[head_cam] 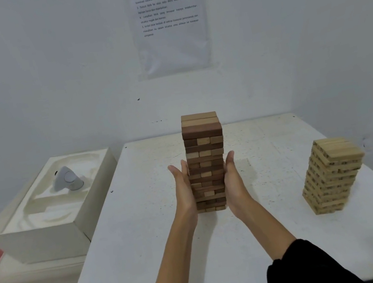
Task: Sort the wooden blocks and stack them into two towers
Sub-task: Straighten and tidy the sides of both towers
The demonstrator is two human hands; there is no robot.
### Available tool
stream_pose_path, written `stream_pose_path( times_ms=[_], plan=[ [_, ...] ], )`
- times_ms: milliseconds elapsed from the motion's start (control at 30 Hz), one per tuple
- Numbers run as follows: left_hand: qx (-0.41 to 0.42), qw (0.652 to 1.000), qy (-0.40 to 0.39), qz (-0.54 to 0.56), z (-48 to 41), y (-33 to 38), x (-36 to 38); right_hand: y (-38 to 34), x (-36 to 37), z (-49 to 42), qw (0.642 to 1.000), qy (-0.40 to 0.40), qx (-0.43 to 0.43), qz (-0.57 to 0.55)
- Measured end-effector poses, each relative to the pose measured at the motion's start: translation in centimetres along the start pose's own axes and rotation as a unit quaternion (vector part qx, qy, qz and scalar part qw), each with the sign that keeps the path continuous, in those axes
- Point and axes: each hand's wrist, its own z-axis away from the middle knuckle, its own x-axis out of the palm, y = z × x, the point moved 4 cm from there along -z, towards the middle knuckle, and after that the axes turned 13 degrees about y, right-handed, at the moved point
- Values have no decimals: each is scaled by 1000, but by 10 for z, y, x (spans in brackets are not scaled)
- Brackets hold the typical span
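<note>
The dark-and-light tower (204, 153) stands upright at the middle of the tabletop (148, 246), its long axis vertical. Its top blocks lie lengthwise left to right. The left hand (184, 191) and right hand (234, 180) press flat against its opposite sides, fingers (177, 171) straight and pointing away from the person, gripping nothing. A shorter pale tower (331, 173) stands well apart on the right.
</note>
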Motion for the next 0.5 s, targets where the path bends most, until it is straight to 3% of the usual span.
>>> stream_pose_path(
  times_ms=[233, 500],
  plan=[
    [-49, 999, 6, 13, -1, -29, -11, 30, -12, -11, 995, -20, 10, -97],
    [-39, 999, -10, 15, 1, -31, -8, 35, -9, -14, 996, -35, -7, -80]
  ],
)
